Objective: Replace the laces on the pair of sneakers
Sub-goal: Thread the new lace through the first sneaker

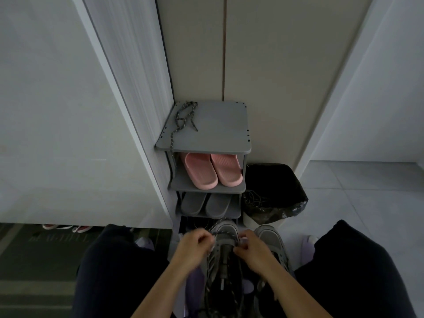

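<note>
Both hands work at the toe end of one grey sneaker (226,246) held between the knees: the left hand (195,247) is curled shut with its fingertips pinching a speckled lace (223,234), and the right hand (251,247) is likewise closed, pinching the lace at the opposite row of eyelets. That lace crosses the lowest eyelets near the toe and trails down the left side of the shoe toward the lap, so the judgement is that lacing of this shoe has only begun. The second sneaker (270,242) stands just beside it on the right; whether it has a lace cannot be told. Next, each end needs drawing even and feeding through the following pair of eyelets, which calls for a fine pinch on the tips and steady tension. Beyond the shoes rises a grey shoe rack (220,127), with a spare lace (183,118) lying on its top left corner, pink slippers (213,172) below, and grey slippers (206,204) under those. A black bag (275,191) sits to the rack's right.
</note>
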The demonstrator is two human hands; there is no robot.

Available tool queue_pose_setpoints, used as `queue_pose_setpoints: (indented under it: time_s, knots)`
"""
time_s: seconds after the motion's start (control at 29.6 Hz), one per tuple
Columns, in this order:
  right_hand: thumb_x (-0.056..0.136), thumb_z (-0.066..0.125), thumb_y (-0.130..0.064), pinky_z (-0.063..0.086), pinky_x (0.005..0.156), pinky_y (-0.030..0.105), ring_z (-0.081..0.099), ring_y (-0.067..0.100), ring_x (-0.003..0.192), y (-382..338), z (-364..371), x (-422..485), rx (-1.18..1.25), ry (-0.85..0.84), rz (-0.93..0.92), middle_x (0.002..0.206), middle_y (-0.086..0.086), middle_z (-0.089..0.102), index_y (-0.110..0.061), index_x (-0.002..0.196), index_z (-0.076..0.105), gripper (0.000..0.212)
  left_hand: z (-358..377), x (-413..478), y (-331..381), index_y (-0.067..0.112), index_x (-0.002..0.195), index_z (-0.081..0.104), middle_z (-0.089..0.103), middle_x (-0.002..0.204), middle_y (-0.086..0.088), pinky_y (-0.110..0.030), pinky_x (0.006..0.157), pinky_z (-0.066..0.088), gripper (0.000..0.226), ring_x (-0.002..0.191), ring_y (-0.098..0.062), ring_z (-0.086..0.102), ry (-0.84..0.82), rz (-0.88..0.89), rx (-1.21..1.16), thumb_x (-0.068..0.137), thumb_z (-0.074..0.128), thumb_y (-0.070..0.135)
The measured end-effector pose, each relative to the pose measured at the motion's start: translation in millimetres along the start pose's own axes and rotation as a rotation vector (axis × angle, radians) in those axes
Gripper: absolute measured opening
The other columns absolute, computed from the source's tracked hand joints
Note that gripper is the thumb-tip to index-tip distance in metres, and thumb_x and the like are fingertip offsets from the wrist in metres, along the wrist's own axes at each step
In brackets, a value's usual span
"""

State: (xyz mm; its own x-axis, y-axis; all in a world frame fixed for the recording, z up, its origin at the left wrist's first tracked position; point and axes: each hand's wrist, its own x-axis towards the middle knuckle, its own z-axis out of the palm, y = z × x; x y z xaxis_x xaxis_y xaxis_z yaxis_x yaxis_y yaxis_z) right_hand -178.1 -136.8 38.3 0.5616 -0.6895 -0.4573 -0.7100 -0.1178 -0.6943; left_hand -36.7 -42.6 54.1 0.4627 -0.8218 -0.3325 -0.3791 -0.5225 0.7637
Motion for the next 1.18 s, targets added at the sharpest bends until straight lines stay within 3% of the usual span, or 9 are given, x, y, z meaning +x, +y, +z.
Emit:
queue_pose_setpoints:
  time_s: [0.07,0.17,0.37,0.51,0.71,0.81,1.01,1.12,1.18]
  knots:
    - [0.090,0.054,-0.022,0.038,0.078,0.025,0.051,0.015,0.095,0.0,1.1,-1.3,0.001,0.007,-0.013,0.108,0.001,0.052,-0.016,0.126,0.039,0.039,2.2,21.6,-9.3,0.016,0.098,0.062,0.063,0.097,-0.002,-0.017,0.075,0.039,0.013,0.091,-0.013,0.059,0.138,0.001,0.072,0.090,0.052,0.013]
    - [0.089,0.053,-0.022,0.040,0.076,0.026,0.053,0.018,0.096,1.2,4.0,-2.8,-0.040,0.019,-0.039,0.112,0.004,0.052,-0.016,0.124,0.040,0.038,13.6,42.1,-17.6,0.016,0.122,0.053,0.055,0.124,-0.005,-0.026,0.096,0.041,0.035,0.114,-0.019,0.053,0.037,0.088,0.197,0.088,0.051,0.012]
    - [0.086,0.054,-0.017,0.039,0.078,0.022,0.053,0.020,0.106,-1.6,4.7,0.0,-0.110,0.128,-0.107,0.128,0.004,0.039,-0.017,0.126,0.043,0.041,15.5,51.1,-19.8,0.011,0.099,0.057,0.059,0.107,-0.009,-0.033,0.085,0.043,0.017,0.100,-0.025,0.057,-0.068,0.059,0.395,0.085,0.055,0.020]
    - [0.084,0.056,-0.014,0.042,0.086,0.026,0.050,0.023,0.118,-18.4,5.9,13.9,-0.161,0.140,-0.298,0.131,0.006,0.047,-0.015,0.130,0.046,0.047,1.6,40.2,8.3,0.017,0.088,0.052,0.055,0.084,0.001,-0.031,0.075,0.045,0.009,0.079,-0.014,0.055,-0.070,0.256,0.194,0.083,0.058,0.013]
    - [0.082,0.063,-0.003,0.043,0.061,0.014,0.057,-0.004,0.059,-38.7,-25.6,24.1,0.288,0.290,-0.274,0.070,-0.005,0.063,-0.020,0.078,0.063,0.018,-42.5,45.4,26.8,0.034,0.081,0.048,0.053,0.067,0.010,-0.020,0.064,0.042,0.026,0.061,-0.003,0.051,-0.081,0.340,0.175,0.083,0.063,0.013]
    - [0.086,0.061,-0.007,0.040,0.048,0.010,0.051,-0.001,0.047,-25.3,-55.1,22.9,0.647,0.404,-0.099,0.064,0.001,0.059,-0.010,0.085,0.063,0.004,-71.0,52.0,-6.8,0.030,0.069,0.050,0.055,0.066,0.005,-0.030,0.067,0.045,0.029,0.063,-0.012,0.053,0.034,0.173,0.157,0.083,0.063,0.009]
    - [0.088,0.058,-0.009,0.042,0.060,0.026,0.051,0.014,0.062,13.8,-62.8,29.7,0.581,0.385,0.104,0.080,0.006,0.063,0.000,0.111,0.057,0.024,-62.5,29.9,-3.5,0.011,0.072,0.058,0.043,0.049,0.001,-0.020,0.043,0.034,0.023,0.037,-0.007,0.038,0.041,-0.001,-0.322,0.093,0.049,0.011]
    - [0.082,0.064,-0.005,0.044,0.072,0.019,0.056,0.009,0.074,-4.0,-48.7,23.4,0.271,0.439,-0.110,0.108,0.006,0.054,-0.010,0.118,0.056,0.037,-43.5,18.6,33.7,0.009,0.080,0.060,0.042,0.049,0.004,-0.017,0.039,0.025,0.020,0.039,-0.006,0.032,-0.043,0.039,-0.615,0.094,0.046,0.012]
    - [0.081,0.064,-0.002,0.044,0.069,0.011,0.055,0.001,0.067,-24.8,-34.8,12.2,0.256,0.216,-0.337,0.098,0.000,0.056,-0.022,0.098,0.062,0.026,-35.3,15.2,59.9,0.007,0.086,0.061,0.045,0.051,0.003,-0.016,0.038,0.025,0.019,0.040,-0.007,0.034,-0.136,0.044,-0.822,0.095,0.044,0.009]
